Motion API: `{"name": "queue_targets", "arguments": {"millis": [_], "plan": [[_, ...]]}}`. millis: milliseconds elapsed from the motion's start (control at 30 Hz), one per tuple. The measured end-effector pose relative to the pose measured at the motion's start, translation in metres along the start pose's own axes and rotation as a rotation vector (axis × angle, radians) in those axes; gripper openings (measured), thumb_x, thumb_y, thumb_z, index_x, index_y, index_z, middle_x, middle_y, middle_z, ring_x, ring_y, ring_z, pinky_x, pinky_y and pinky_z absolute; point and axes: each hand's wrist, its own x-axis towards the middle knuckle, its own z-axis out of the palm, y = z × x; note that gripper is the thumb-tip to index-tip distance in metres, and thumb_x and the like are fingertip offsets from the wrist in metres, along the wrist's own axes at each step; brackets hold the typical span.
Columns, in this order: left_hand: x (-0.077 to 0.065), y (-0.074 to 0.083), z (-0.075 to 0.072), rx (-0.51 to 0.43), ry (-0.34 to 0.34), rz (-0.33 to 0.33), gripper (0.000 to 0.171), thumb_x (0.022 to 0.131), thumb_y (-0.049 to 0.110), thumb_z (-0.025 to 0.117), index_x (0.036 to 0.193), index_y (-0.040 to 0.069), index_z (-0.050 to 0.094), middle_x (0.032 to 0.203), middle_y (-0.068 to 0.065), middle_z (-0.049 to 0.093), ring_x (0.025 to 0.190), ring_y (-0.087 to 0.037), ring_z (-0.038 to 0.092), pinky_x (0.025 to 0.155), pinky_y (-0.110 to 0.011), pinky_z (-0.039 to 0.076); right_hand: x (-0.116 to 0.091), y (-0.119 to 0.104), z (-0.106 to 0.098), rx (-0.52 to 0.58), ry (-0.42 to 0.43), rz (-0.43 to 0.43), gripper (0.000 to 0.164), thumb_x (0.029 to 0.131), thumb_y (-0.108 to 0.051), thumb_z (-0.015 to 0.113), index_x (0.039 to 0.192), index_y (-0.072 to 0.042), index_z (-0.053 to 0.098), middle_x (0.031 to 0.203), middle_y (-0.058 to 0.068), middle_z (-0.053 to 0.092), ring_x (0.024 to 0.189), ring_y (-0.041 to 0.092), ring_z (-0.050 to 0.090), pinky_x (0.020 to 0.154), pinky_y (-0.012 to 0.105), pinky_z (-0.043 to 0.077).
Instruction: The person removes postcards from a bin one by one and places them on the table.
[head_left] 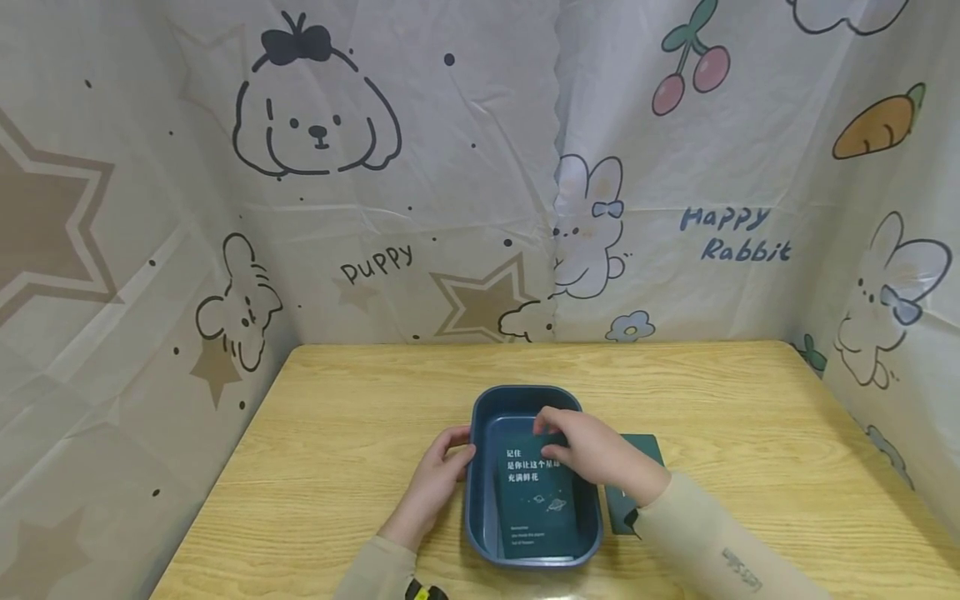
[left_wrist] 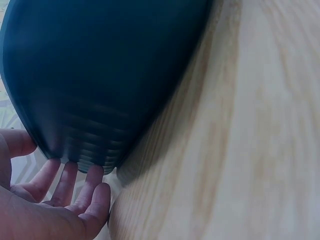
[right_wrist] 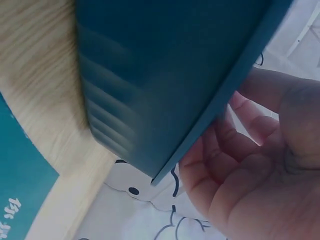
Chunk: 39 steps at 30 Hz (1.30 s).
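A dark blue rectangular bin point(head_left: 474, 508) with rounded corners stands on the table. Inside it is a dark green booklet point(head_left: 536, 500) with white lettering and small planet drawings on its cover. My right hand point(head_left: 588, 446) reaches over the bin's right side and pinches the booklet near its upper right corner, thumb over the cover. In the right wrist view the bin's rim hides those fingertips. At the bin's left side, my left hand point(head_left: 438, 471) touches the outer wall with spread, relaxed fingers point(left_wrist: 65, 185), the thumb right at the rim.
A second green booklet point(head_left: 643, 450) lies on the wooden table point(head_left: 360, 417) right of the bin, partly under my right forearm. Patterned cloth point(head_left: 465, 167) with cartoon animals surrounds the table at the back and sides.
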Motion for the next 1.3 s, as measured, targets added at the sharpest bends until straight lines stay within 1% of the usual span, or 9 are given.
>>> {"name": "queue_targets", "arguments": {"millis": [233,467,567,633,733,833,900,1100,1300], "plan": [[-0.001,0.001,-0.001,-0.002,-0.007,0.001,0.040,0.098,0.022,0.050,0.134,0.007,0.048,0.138,-0.018,0.048,0.114,-0.027,0.053,0.094,-0.047,0.048,-0.002,0.005,-0.005,0.151,-0.011,0.014,0.018,0.087,-0.018,0.067,0.104,-0.019,0.060,0.092,-0.002,0.064,0.081,0.013,0.056,0.070,0.037,0.053],[0.001,-0.001,-0.001,0.003,-0.002,0.012,0.039,0.097,0.022,0.052,0.132,0.006,0.050,0.135,-0.018,0.050,0.109,-0.025,0.055,0.089,-0.040,0.050,-0.001,0.012,-0.016,0.231,0.044,0.049,0.014,0.089,-0.023,0.066,0.102,-0.021,0.062,0.092,-0.001,0.067,0.073,0.014,0.056,0.066,0.036,0.050],[0.000,-0.001,-0.001,-0.003,-0.010,0.025,0.040,0.097,0.022,0.052,0.133,0.005,0.049,0.135,-0.019,0.050,0.109,-0.025,0.055,0.086,-0.036,0.050,-0.001,0.014,-0.021,0.274,0.078,0.077,0.015,0.089,-0.024,0.066,0.103,-0.021,0.064,0.099,0.002,0.069,0.080,0.016,0.059,0.070,0.039,0.052],[-0.001,0.000,-0.001,-0.006,-0.016,0.035,0.041,0.097,0.023,0.052,0.133,0.005,0.048,0.135,-0.019,0.049,0.110,-0.025,0.055,0.085,-0.035,0.049,-0.003,0.016,-0.025,0.289,0.095,0.094,0.016,0.089,-0.026,0.066,0.104,-0.021,0.064,0.107,0.004,0.069,0.091,0.018,0.061,0.077,0.043,0.053],[-0.002,0.000,-0.001,-0.010,-0.021,0.042,0.042,0.097,0.023,0.052,0.134,0.004,0.048,0.136,-0.020,0.049,0.110,-0.027,0.055,0.085,-0.035,0.049,-0.005,0.020,-0.031,0.305,0.104,0.120,0.019,0.089,-0.028,0.065,0.106,-0.019,0.064,0.115,0.008,0.067,0.105,0.024,0.060,0.087,0.051,0.052],[-0.002,0.000,-0.001,-0.008,-0.023,0.042,0.042,0.097,0.023,0.051,0.134,0.004,0.048,0.136,-0.021,0.049,0.110,-0.027,0.055,0.085,-0.036,0.050,-0.007,0.024,-0.037,0.317,0.109,0.146,0.022,0.089,-0.031,0.064,0.106,-0.018,0.064,0.117,0.009,0.066,0.112,0.027,0.057,0.092,0.053,0.050],[-0.001,-0.001,-0.001,-0.005,-0.022,0.033,0.041,0.097,0.023,0.051,0.133,0.004,0.048,0.136,-0.020,0.049,0.110,-0.027,0.055,0.086,-0.037,0.050,-0.009,0.027,-0.041,0.336,0.114,0.159,0.023,0.090,-0.032,0.064,0.106,-0.016,0.064,0.114,0.009,0.066,0.108,0.025,0.059,0.090,0.052,0.051],[0.000,-0.003,-0.002,0.005,-0.018,0.025,0.040,0.097,0.023,0.051,0.133,0.005,0.049,0.135,-0.018,0.050,0.109,-0.025,0.055,0.088,-0.039,0.050,-0.016,0.036,-0.054,0.388,0.120,0.190,0.029,0.091,-0.034,0.062,0.111,-0.013,0.064,0.099,0.009,0.070,0.083,0.017,0.063,0.082,0.046,0.049],[0.000,-0.003,-0.001,-0.004,-0.017,0.036,0.040,0.097,0.023,0.052,0.132,0.004,0.049,0.134,-0.020,0.050,0.109,-0.026,0.056,0.087,-0.040,0.051,-0.022,0.046,-0.064,0.411,0.123,0.227,0.034,0.091,-0.036,0.061,0.114,-0.011,0.062,0.097,0.011,0.072,0.080,0.018,0.065,0.084,0.050,0.050]]}}
